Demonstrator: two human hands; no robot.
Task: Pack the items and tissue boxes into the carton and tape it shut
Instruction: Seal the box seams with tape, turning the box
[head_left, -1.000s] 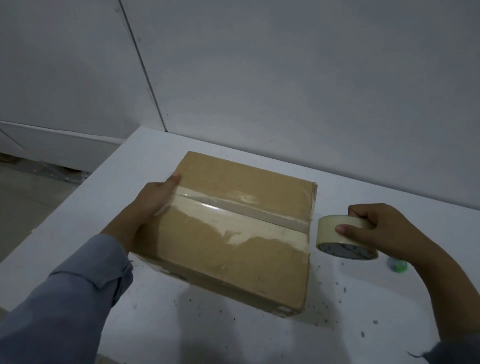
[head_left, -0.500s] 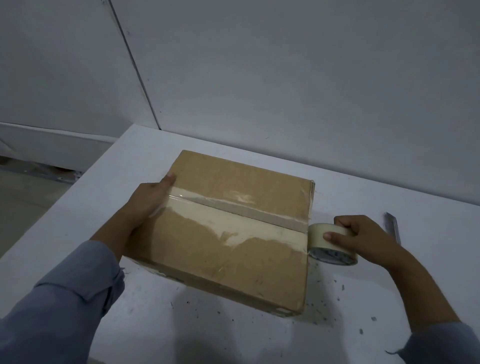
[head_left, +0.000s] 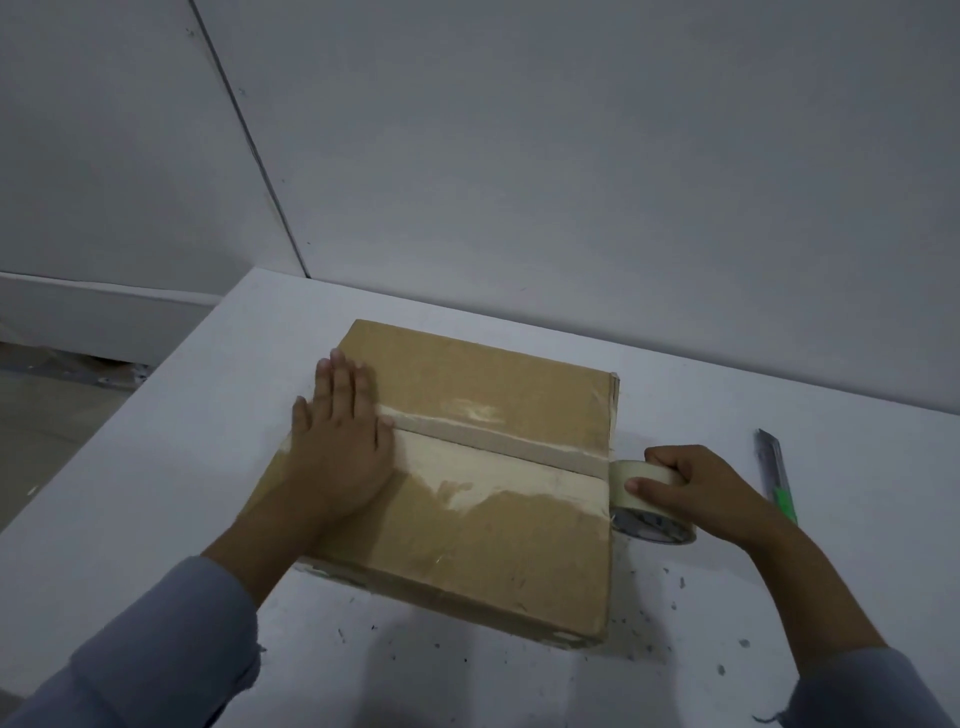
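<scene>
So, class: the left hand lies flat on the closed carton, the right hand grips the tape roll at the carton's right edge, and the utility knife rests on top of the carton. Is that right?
Not quite. The head view shows the utility knife on the table, right of the right hand, not on the carton. The left hand and tape roll are as stated.

carton (head_left: 467, 493): 1 | tape roll (head_left: 649, 512): 1 | utility knife (head_left: 776, 475): 1 | hands: 2

Matt brown cardboard carton (head_left: 467, 499), glossy clear tape strip (head_left: 498, 467), smooth white table (head_left: 156, 467), paper-like tape roll (head_left: 649, 499)
</scene>
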